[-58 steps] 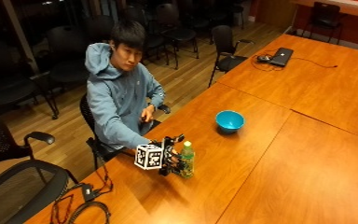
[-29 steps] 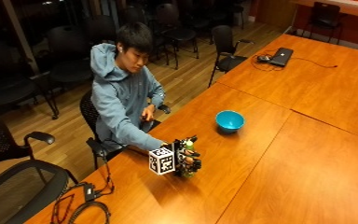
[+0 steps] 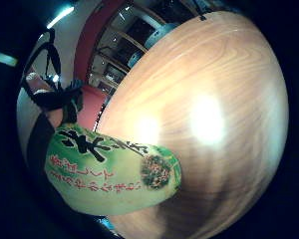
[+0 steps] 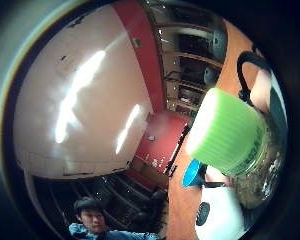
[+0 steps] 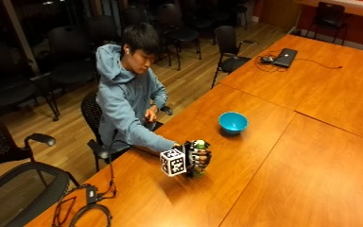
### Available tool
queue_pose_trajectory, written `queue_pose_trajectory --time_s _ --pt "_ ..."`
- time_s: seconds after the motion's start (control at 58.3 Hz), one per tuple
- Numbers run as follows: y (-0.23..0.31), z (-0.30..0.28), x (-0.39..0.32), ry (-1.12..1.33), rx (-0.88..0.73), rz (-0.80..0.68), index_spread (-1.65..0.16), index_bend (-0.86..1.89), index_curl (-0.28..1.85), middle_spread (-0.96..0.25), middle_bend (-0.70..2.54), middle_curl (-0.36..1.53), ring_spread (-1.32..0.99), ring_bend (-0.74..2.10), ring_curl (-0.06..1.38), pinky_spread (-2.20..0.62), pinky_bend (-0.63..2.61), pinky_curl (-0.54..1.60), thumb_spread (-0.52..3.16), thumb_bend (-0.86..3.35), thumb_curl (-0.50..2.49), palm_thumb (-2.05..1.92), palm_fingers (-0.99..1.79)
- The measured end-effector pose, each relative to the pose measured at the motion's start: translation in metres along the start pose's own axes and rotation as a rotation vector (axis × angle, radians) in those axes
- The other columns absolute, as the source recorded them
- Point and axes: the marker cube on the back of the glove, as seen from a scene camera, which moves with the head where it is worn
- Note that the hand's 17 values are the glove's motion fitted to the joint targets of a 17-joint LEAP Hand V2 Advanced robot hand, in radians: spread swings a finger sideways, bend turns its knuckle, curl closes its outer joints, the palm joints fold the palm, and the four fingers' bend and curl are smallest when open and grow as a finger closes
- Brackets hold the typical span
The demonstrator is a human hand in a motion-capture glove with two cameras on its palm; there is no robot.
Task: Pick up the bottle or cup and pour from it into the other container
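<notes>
**Bottle held upright over the table, bowl well apart**

Item 1, right hand (image 5: pixel 198 158): from the outside view I log the gloved hand with its fingers curled round the bottle (image 5: pixel 198 161), gripping it. Most of the bottle's body is hidden behind the hand there; only its green cap and a strip of label show, and I cannot tell whether its base touches the wooden table (image 5: pixel 307 156) or hangs just above it.

Item 2, bottle: the little-finger-side palm view gives what the outside view hides, the green label (image 3: pixel 109 174) with black and red lettering, close against the palm, the table (image 3: pixel 214 99) beyond it. The base is cut off here. The thumb-side palm view shows the light green cap (image 4: pixel 225 131), in place, and clear plastic below it.

Item 3, blue bowl (image 5: pixel 233 122): stands on the table, well apart from the bottle, farther along from the seated person. In the thumb-side view only a sliver of it (image 4: pixel 191 173) shows beside the cap. Its contents I cannot make out.

Item 4, other hand (image 5: pixel 150 114): bare, held near the person's chest; its fingers are too small to read.
</notes>
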Motion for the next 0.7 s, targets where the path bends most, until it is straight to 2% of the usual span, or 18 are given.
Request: queue_pose_trajectory --time_s 0.257,0.394,0.549,0.703 --pt "-0.002 0.051 -0.04 0.173 -0.184 -0.066 -0.1 0.2 0.47 -0.04 0.31 0.48 -0.16 0.52 0.43 -0.16 0.53 0.32 0.27 -0.04 0.63 1.04 1.25" --pt "0.001 0.094 -0.077 0.293 -0.363 -0.115 -0.09 0.2 0.49 -0.04 0.32 0.49 -0.16 0.52 0.44 -0.16 0.52 0.33 0.24 -0.04 0.65 1.03 1.25" --pt "0.018 0.16 -0.117 0.537 -0.559 -0.184 -0.09 0.2 0.5 -0.04 0.32 0.5 -0.17 0.52 0.45 -0.16 0.51 0.34 0.22 -0.04 0.67 1.02 1.26" --pt "0.019 0.206 -0.158 0.709 -0.76 -0.201 -0.09 0.2 0.51 -0.04 0.32 0.51 -0.17 0.52 0.46 -0.16 0.51 0.35 0.21 -0.04 0.68 1.02 1.26"
